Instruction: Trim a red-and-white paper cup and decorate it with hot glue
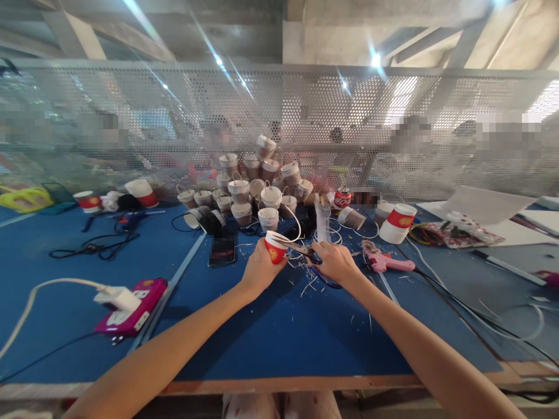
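Observation:
My left hand (259, 269) is wrapped around a red paper cup (274, 251) with a white rim and a gold emblem. My right hand (337, 262) grips a pair of scissors (301, 249), whose blades reach across to the cup's rim; I cannot tell whether they touch it. A thin white cord (299, 224) arches up from beside the cup. Behind it stands a heap of small bucket-like cups (271, 196) with white rims and looped handles. Pale trimmings (309, 286) lie scattered below the scissors.
A pink glue gun (393, 264) lies to the right, near stacked red-and-white cups (398, 223). A phone (222, 250) is left of my hands. Farther left sits a magenta power strip (151, 297) with a white plug. A perforated metal screen (244, 110) stands across the back.

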`<state>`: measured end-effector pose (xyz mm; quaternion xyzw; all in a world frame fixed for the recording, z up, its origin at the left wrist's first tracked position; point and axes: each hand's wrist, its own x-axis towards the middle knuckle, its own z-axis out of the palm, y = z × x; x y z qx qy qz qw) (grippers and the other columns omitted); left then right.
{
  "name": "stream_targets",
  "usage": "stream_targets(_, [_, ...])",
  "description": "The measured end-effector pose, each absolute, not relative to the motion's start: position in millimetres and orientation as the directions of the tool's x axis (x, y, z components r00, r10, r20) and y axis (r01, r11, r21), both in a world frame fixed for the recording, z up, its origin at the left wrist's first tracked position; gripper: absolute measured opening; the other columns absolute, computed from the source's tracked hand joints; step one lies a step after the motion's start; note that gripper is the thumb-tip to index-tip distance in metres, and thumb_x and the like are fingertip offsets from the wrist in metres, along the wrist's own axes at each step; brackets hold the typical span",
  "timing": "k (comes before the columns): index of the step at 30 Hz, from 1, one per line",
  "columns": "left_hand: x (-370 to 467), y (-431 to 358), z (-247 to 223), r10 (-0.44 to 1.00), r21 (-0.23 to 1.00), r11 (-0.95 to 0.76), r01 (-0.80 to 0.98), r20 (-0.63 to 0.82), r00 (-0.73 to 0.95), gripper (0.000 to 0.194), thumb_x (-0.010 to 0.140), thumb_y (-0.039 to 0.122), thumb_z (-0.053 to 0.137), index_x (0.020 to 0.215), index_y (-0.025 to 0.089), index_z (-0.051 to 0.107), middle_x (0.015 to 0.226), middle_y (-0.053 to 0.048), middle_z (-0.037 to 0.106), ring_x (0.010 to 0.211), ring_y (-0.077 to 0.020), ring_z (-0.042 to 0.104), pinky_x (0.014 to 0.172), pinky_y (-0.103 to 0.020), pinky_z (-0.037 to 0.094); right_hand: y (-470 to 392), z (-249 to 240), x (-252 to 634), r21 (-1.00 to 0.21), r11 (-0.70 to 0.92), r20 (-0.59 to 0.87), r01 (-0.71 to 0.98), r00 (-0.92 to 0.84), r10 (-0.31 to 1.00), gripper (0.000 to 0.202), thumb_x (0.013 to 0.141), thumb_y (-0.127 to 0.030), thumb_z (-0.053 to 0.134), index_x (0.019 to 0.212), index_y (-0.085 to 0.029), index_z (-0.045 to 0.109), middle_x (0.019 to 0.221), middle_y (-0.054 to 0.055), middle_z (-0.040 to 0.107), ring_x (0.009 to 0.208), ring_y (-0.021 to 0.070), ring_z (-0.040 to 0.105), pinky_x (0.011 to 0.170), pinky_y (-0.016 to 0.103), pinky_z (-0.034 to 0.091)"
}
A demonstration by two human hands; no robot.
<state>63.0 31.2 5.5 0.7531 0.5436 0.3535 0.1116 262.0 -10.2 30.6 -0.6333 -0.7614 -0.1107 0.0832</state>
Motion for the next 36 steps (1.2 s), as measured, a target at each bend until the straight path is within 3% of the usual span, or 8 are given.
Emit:
stream_targets(10, [61,33,3,0.892,0.51,-0.382,0.771,0.423,0.161,0.056,0.071,0.04,0.068,0.112,0.016,0.04,0.103,-0.012,0.06,0.094,-0.0309,0.065,0.073,-0.04,0.052,-8,28,262,0.074,0.147,0.233,0.986,-0.161,0.959,0.038,0.09,-0.048,0.036,0.1,-0.021,0.061,0.09,0.007,0.07,0.078,0.0207,0.065,0.058,0.025,0.034])
stream_targets(21, [63,34,-4,0.786,0.318,-0.478,0.819,0.571,0.237,0.063,0.074,0.037,0.066,0.121,0.013,0.031,0.11,-0.016,0.055,0.104,-0.0309,0.061,0.082,-0.042,0.051,-11,32,257,0.089,0.153,0.24,0.984,-0.17,0.956,0.039,0.09,-0.048,0.035,0.102,-0.021,0.059,0.09,0.008,0.068,0.08,0.0214,0.065,0.058,0.026,0.036])
stream_targets(36, [61,37,-5,0.777,0.246,-0.457,0.855,0.577,0.25,0.068,0.076,0.04,0.063,0.125,0.006,0.03,0.109,-0.022,0.054,0.105,-0.0339,0.058,0.081,-0.043,0.05,-8,27,260,0.096,0.139,0.224,0.986,-0.157,0.962,0.037,0.09,-0.046,0.036,0.101,-0.02,0.059,0.088,0.008,0.069,0.077,0.0214,0.066,0.056,0.025,0.035])
